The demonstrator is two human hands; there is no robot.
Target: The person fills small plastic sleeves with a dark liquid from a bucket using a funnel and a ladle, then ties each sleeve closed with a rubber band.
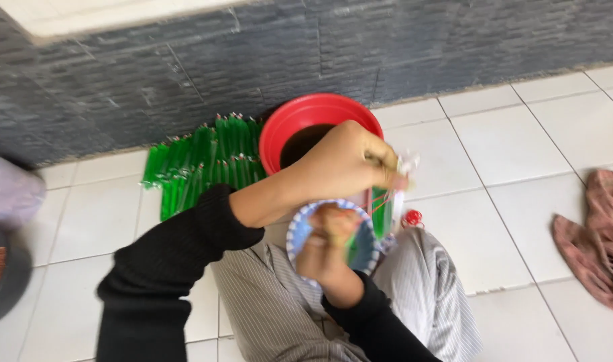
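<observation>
In the head view, at frame centre, the left hand [347, 161] is closed in a fist, pinching the top of a slim green-filled clear plastic tube packet [380, 213] with thin red rubber bands around it. Just below, the right hand [323, 247] is curled shut near the packet's lower end, in front of a small blue-and-white rimmed bowl [295, 231] resting on the striped-trousered lap; what it grips is blurred. Behind the hands sits a round red plastic basin [300, 117]. Left of it, against the dark stone wall [152, 74], lie rows of matching green tube packets [199, 164]. A crumpled reddish-brown cloth [598, 238] lies at the right edge on the white floor tiles [508, 141].
</observation>
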